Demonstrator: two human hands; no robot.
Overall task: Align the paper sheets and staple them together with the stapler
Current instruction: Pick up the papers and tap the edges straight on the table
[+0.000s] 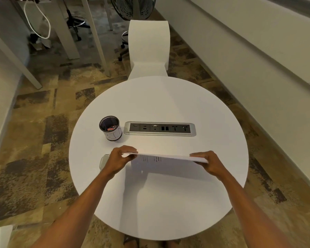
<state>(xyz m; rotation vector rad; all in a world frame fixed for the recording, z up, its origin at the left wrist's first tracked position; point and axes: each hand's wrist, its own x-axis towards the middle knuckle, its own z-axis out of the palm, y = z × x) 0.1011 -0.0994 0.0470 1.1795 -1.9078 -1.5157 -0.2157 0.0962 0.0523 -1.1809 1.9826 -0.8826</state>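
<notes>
Both hands, left [118, 161] and right [209, 164], grip paper sheets [166, 158] above table [168, 104]

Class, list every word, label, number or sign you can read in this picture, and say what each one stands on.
"BIN": faint handwritten letters on the white band of the pen cup, likely but not certain.
Printed lines on the paper sheets: too blurred to read.
Red label on an item inside the cup: too small to read.
Socket panel: no readable markings.

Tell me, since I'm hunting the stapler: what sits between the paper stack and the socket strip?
Nothing: in the head view, bare table top separates the paper stack from the socket strip.
</notes>
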